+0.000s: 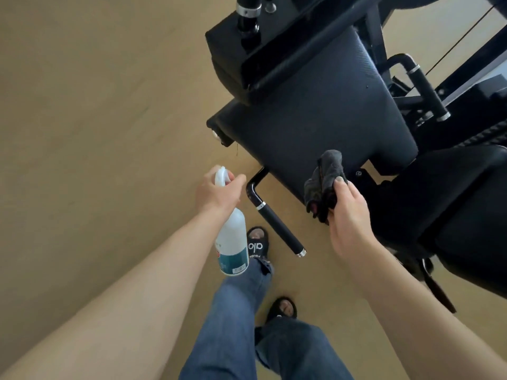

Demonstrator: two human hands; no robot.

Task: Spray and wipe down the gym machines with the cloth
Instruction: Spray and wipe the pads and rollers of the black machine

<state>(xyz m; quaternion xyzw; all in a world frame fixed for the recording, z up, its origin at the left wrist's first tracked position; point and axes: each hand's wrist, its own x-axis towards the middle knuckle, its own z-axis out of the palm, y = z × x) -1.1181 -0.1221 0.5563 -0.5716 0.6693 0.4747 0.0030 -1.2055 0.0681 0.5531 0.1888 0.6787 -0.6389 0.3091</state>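
A black gym machine fills the upper right, with a large padded seat (329,119) and a second pad (450,215) at the right. My left hand (216,190) grips the head of a white spray bottle (232,242) with a teal label, its nozzle near the machine's black handle (277,223). My right hand (348,212) holds a crumpled dark grey cloth (325,182) against the front edge of the seat pad.
Tan wooden floor (96,119) spreads over the left half. My legs in blue jeans and black slides (258,245) stand below the handle. Another grip (428,91) and frame bars crowd the upper right.
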